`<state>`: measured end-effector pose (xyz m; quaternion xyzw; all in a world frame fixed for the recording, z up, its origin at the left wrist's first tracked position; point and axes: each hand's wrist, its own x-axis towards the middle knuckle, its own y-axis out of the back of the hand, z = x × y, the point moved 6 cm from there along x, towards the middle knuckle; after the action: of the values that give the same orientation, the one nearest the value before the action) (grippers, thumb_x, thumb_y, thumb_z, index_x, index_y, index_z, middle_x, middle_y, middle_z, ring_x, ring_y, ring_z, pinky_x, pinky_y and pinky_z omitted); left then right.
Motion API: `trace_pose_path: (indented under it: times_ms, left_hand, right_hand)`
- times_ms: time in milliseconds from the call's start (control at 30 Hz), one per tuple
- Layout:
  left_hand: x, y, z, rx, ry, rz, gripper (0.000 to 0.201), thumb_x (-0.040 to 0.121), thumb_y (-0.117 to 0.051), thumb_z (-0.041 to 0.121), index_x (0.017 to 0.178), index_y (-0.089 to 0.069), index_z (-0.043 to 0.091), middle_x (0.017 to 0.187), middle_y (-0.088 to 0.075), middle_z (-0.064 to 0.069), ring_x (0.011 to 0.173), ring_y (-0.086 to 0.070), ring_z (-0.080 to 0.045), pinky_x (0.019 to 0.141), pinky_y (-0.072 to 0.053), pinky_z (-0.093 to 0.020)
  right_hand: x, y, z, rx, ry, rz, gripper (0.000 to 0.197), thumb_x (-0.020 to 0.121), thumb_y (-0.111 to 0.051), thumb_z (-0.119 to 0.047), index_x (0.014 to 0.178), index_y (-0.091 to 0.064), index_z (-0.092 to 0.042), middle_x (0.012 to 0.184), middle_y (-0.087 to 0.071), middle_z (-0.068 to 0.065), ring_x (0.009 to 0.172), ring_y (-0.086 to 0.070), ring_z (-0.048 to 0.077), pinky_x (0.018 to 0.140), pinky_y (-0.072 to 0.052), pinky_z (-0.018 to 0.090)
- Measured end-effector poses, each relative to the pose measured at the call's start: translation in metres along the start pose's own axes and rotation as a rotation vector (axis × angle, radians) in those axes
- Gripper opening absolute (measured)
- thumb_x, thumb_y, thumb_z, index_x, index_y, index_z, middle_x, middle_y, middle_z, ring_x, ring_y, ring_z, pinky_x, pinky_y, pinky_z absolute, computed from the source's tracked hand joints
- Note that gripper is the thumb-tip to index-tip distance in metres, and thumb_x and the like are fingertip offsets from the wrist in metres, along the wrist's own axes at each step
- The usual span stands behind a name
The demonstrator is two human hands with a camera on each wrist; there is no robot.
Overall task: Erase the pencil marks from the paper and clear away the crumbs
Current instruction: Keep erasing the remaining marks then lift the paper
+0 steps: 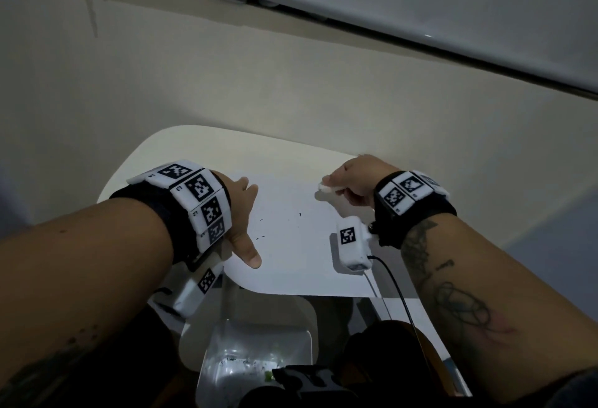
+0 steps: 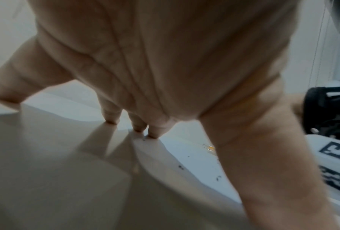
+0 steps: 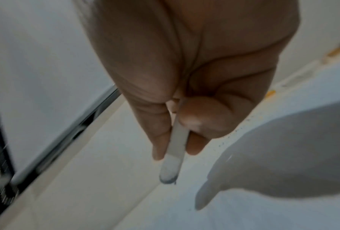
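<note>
Both forearms are reaching over the table (image 1: 136, 162). Left hand (image 1: 241, 213) is pressing spread, straight fingers on the paper (image 1: 291, 262) — pinning it, likely. Right hand (image 1: 351, 181) is pinching the eraser (image 1: 324, 187) just above the far edge — crumbs (image 1: 299, 214) are lying mid-sheet.

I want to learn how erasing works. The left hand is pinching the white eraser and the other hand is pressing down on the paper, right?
Not quite: the hands are swapped. The right hand pinches the white eraser, as the right wrist view shows. The left hand presses its fingertips down on the paper, as the left wrist view shows.
</note>
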<state>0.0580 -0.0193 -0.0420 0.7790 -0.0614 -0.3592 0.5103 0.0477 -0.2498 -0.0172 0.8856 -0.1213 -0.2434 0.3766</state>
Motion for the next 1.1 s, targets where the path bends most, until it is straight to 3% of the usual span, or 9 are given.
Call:
trace_pose_path:
  times_ms: [133,233,300,333,433,500,733,967,1100]
  left_hand:
    - [-0.006,0.002,-0.009,-0.07,-0.042,0.03,0.135,0.06,-0.066,0.083,0.154,-0.005,0.009,0.16,-0.013,-0.012,0.143,-0.028,-0.034,0.108,-0.032,-0.053]
    - [-0.013,0.008,-0.007,-0.077,-0.045,0.045,0.154,0.023,-0.049,0.103,0.144,-0.024,0.009,0.145,-0.033,-0.011,0.128,-0.045,-0.033,0.101,-0.041,-0.052]
    - [-0.012,0.011,-0.002,-0.106,-0.042,0.093,0.172,0.002,-0.034,0.104,0.145,-0.027,0.008,0.146,-0.035,-0.015,0.131,-0.043,-0.034,0.106,-0.038,-0.05]
    - [-0.016,0.014,0.002,-0.134,-0.034,0.103,0.173,0.005,-0.034,0.105,0.148,-0.024,0.007,0.15,-0.032,-0.017,0.136,-0.039,-0.033,0.11,-0.034,-0.047]
    - [-0.029,0.029,0.016,-0.164,-0.025,0.146,0.126,0.063,-0.053,0.089,0.152,-0.021,0.007,0.152,-0.038,-0.012,0.135,-0.042,-0.028,0.112,-0.033,-0.039]
    - [-0.035,0.037,0.023,-0.165,-0.033,0.092,0.11,0.075,-0.058,0.077,0.156,-0.015,0.015,0.154,-0.037,-0.005,0.138,-0.039,-0.025,0.112,-0.032,-0.036]
    - [-0.053,0.052,0.045,-0.326,-0.116,0.04,0.095,0.081,-0.058,0.071,0.156,-0.009,0.037,0.158,-0.029,0.012,0.142,-0.033,-0.015,0.116,-0.026,-0.037]
    - [-0.028,0.034,0.076,-0.156,-0.063,0.208,0.089,0.088,-0.057,0.062,0.152,-0.022,0.011,0.149,-0.042,-0.009,0.132,-0.045,-0.027,0.106,-0.04,-0.041]
    - [-0.004,0.026,0.064,-0.229,-0.042,0.29,0.074,0.078,-0.062,0.068,0.124,-0.043,0.013,0.127,-0.05,-0.008,0.117,-0.046,-0.028,0.093,-0.043,-0.042]
  right_hand:
    - [-0.014,0.003,0.027,0.338,-0.1,0.026,0.019,0.095,-0.065,-0.016,0.079,-0.057,-0.007,0.069,-0.061,0.012,0.057,-0.055,0.025,0.058,-0.052,0.032]
    - [-0.015,-0.009,0.037,0.42,-0.161,-0.034,0.012,0.097,-0.059,-0.017,0.098,-0.058,-0.005,0.08,-0.071,0.013,0.06,-0.06,0.024,0.056,-0.053,0.029]
    - [-0.013,-0.015,0.039,0.419,-0.172,-0.047,0.015,0.095,-0.061,-0.019,0.101,-0.061,-0.005,0.101,-0.074,0.017,0.067,-0.062,0.024,0.062,-0.054,0.029]
    - [-0.011,-0.016,0.039,0.416,-0.167,-0.05,0.015,0.095,-0.062,-0.02,0.1,-0.062,-0.006,0.108,-0.073,0.019,0.07,-0.061,0.025,0.066,-0.054,0.03]
    - [-0.011,-0.018,0.038,0.426,-0.143,-0.048,0.011,0.092,-0.066,-0.017,0.091,-0.065,-0.006,0.11,-0.071,0.019,0.073,-0.061,0.024,0.068,-0.053,0.03]
    - [-0.01,-0.019,0.039,0.427,-0.13,-0.064,0.01,0.089,-0.07,-0.015,0.086,-0.068,-0.006,0.109,-0.072,0.018,0.075,-0.061,0.022,0.072,-0.053,0.03]
    - [-0.014,-0.019,0.043,0.422,-0.127,-0.032,0.012,0.089,-0.071,-0.018,0.09,-0.069,-0.006,0.086,-0.07,0.014,0.07,-0.06,0.02,0.069,-0.052,0.028]
    - [-0.023,-0.022,0.033,0.368,-0.038,-0.044,0.018,0.088,-0.064,-0.003,0.071,-0.063,-0.004,0.062,-0.058,0.015,0.045,-0.048,0.021,0.051,-0.042,0.026]
    - [-0.022,-0.023,0.031,0.351,-0.001,-0.053,0.024,0.088,-0.062,0.0,0.065,-0.057,-0.005,0.057,-0.05,0.013,0.038,-0.041,0.019,0.047,-0.037,0.022]
